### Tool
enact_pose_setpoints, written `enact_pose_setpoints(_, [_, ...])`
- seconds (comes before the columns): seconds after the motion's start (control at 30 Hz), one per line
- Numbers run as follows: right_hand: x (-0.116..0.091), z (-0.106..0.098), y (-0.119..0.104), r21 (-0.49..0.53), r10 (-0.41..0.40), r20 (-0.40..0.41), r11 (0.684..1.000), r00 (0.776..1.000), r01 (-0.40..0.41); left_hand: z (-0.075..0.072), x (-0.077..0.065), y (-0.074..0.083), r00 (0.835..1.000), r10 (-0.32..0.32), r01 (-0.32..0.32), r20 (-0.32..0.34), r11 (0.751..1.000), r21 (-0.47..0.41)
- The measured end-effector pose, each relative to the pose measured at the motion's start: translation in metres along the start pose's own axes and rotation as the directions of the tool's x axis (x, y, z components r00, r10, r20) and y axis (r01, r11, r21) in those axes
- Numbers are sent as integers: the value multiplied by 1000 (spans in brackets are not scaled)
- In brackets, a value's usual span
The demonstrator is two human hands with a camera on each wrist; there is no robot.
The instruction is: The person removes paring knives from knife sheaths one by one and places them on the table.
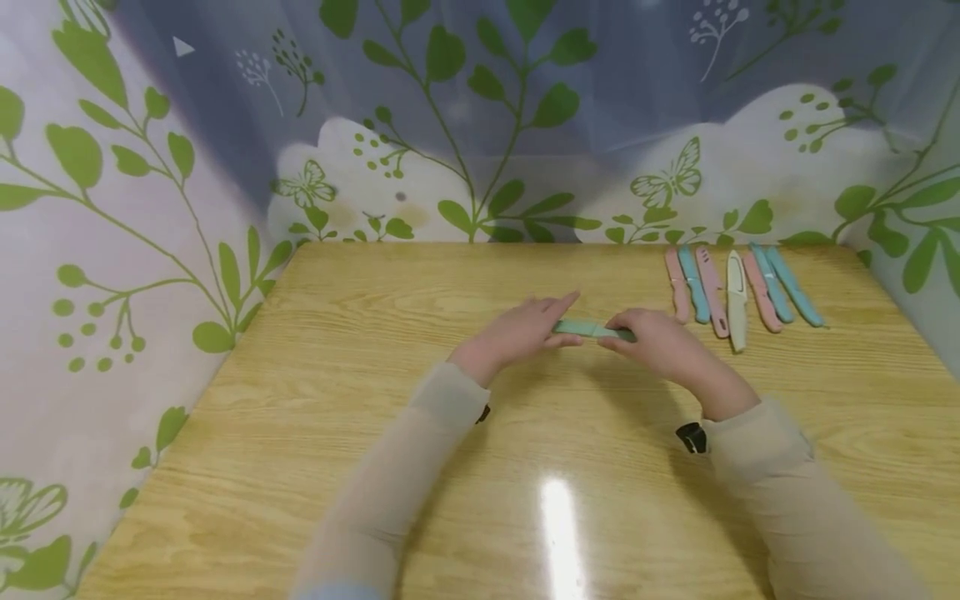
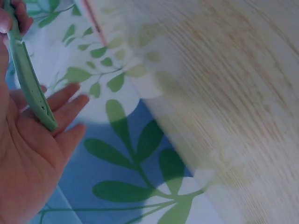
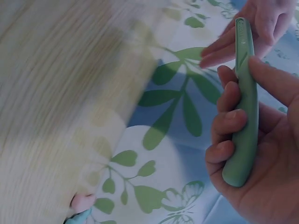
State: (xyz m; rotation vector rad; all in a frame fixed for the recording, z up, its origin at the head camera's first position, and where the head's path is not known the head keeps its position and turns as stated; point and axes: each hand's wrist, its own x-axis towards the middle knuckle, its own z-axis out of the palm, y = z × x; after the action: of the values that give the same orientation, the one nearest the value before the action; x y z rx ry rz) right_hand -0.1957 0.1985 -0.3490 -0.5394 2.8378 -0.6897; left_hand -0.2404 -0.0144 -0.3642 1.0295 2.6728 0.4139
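Note:
A light green paring knife in a matching sheath is held just above the wooden table, between both hands. My right hand grips its handle, the fingers curled round it, as the green knife shows clearly in the right wrist view. Over at the sheath end is my left hand, its fingers extended and loosely spread. In the left wrist view the tip of the green sheath lies against the open left palm. The blade cannot be seen.
Near the table's back right lies a row of several knives and similar tools: pink, blue, a cream one and more. Leaf-patterned cloth stands behind the wooden table and along its sides.

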Motion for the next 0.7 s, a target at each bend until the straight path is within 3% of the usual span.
enact_pose_setpoints(0.33, [-16,0,-17,-81,-63,-50,995,997,59,8,-18,15,995,68,-61,-78,994,92])
enact_pose_setpoints(0.53, [-19,3,-21,-68,-89,-51,994,995,86,12,-29,17,987,80,-66,-139,992,106])
enact_pose_setpoints(0.7, [-20,3,-20,-58,-95,-47,994,994,92,10,-31,18,986,93,-75,-141,989,128])
